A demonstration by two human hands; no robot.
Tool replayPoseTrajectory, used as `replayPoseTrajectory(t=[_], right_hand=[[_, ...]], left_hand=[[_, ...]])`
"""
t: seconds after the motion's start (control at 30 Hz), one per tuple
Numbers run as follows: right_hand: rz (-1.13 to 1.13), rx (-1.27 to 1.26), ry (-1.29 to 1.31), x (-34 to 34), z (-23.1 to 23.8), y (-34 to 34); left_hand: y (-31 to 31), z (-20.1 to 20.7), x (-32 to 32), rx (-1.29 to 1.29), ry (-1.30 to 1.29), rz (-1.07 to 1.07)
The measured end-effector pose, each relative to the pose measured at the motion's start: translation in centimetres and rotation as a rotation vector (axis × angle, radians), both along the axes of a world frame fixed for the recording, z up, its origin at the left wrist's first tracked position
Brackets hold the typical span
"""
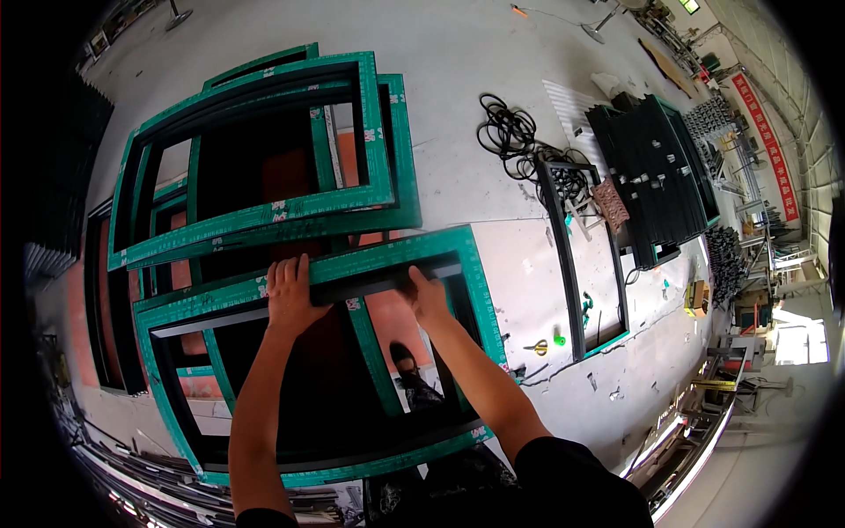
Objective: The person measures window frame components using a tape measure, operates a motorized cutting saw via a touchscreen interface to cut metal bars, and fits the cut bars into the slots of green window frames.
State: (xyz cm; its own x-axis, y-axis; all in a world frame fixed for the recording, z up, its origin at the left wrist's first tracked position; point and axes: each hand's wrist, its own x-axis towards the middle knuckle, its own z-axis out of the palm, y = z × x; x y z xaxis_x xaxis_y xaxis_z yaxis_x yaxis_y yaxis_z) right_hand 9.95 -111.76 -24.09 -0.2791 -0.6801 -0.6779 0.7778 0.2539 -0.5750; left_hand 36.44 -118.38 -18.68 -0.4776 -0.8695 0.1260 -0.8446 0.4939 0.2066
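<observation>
A rectangular window frame [482, 299], black inside with green protective film on its face, lies in front of me over other frames. My left hand [295, 299] is closed over its far bar, the fingers across the green face and the thumb on the inner side. Further right, my right hand [429, 297] grips the black inner edge of the same bar near the far right corner. Some of its fingers are hidden. Just beyond lies a stack of similar green-filmed frames [383, 158]. Through the opening my shoe [402, 355] shows.
Coiled black hoses [508, 128] lie on the floor ahead right, beside a narrow black frame [570, 264] and stacked dark frames [660, 176]. Yellow-handled scissors [537, 348] and a green roll [560, 341] lie to my right. Long profiles [132, 475] lie at the lower left.
</observation>
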Motion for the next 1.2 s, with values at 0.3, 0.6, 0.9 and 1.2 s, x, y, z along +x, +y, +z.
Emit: replayPoseTrajectory(t=[0.3, 0.6, 0.9, 1.2], right_hand=[[0.001, -0.092, 0.012, 0.1, 1.6, -0.2], [0.068, -0.046, 0.081, -0.3, 0.2, -1.4], [0.007, -0.079, -0.093, -1.8, -4.8, -0.4], [-0.109, 0.159, 0.053, 1.8, 2.9, 11.0]], left_hand=[[-0.1, -0.7, -3.2, 0.026, 0.024, 0.037], [-0.2, -1.1, -3.4, 0.039, -0.027, 0.084], [-0.2, -0.4, -4.4, 0.175, 0.058, 0.245], [1.6, -1.1, -4.3, 0.192, 0.212, 0.25]])
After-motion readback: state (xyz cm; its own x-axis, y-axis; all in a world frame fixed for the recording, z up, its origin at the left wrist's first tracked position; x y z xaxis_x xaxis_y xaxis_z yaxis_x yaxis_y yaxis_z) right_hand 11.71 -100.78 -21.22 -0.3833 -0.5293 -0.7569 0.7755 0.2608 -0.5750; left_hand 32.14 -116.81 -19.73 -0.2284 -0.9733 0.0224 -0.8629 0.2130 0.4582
